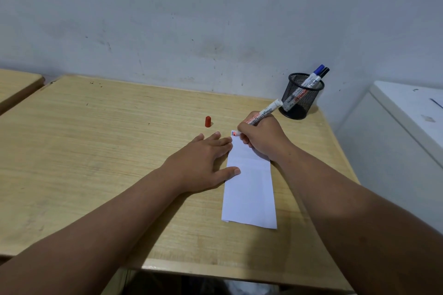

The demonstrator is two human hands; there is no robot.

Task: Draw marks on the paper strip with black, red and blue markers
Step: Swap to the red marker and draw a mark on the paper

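Note:
A white paper strip (250, 189) lies lengthwise on the wooden desk (107, 151). My right hand (262, 137) grips an uncapped red marker (265, 112), its tip touching the strip's far left corner, where small dark and red marks show. My left hand (203, 160) lies flat, fingers spread, pressing the strip's left edge. The red cap (208, 121) stands alone on the desk beyond my left hand. A blue marker (316, 73) and a black marker (323, 73) stick out of the black mesh cup (300, 98).
The mesh cup stands at the desk's far right corner, close to the grey wall. A white cabinet (407, 127) sits to the right of the desk. Another desk's corner (16, 86) shows at far left.

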